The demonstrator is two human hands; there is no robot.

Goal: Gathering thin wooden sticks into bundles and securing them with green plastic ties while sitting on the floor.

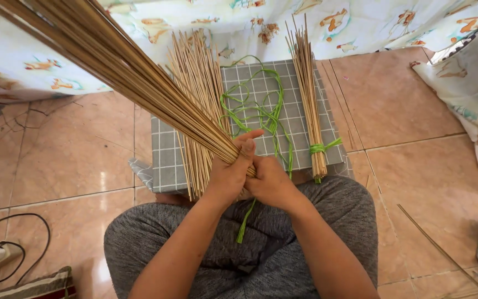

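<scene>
two hands of mine meet over my lap, just at the near edge of the grey checked mat (261, 94). my left hand (229, 174) is wrapped tight round the base of a big bundle of thin sticks (112, 61), which fans up and away over the mat's left corner. my right hand (272, 182) is pressed against the left, fingers curled in; a green strip (245, 221) hangs down from between them toward my knees. on the mat's left side lies a loose heap of sticks (197, 94); at its middle, tangled green strips (261, 111); along its right edge, a tied bundle (311, 99).
</scene>
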